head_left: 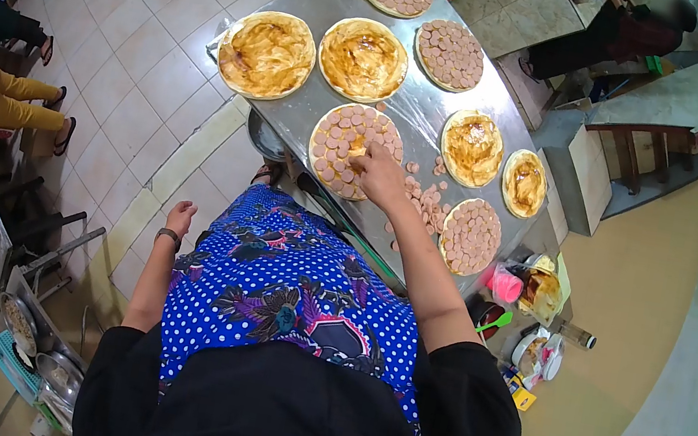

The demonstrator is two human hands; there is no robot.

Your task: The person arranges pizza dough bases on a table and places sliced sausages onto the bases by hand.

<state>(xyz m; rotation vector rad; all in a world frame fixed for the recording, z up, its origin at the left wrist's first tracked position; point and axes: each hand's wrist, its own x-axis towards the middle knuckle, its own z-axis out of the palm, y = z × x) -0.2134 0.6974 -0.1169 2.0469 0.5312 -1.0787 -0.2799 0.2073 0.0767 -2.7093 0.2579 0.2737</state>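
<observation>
My right hand (378, 174) is over the near pizza base (345, 139), which bears many sausage slices. Its fingers are bent together at the slices, and whatever they hold is too small to make out. Loose sausage slices (427, 203) lie in a pile on the metal table (290, 127), just right of my right hand. My left hand (180, 217) hangs at my side, away from the table, fingers loosely curled and partly apart, holding nothing.
Sauced bases (266, 55), (363, 60) lie beyond, with two more at the right. Other slice-covered bases (449, 55) stand around. A pink cup (505, 286) and bowls are at the right end. People stand at left and upper right.
</observation>
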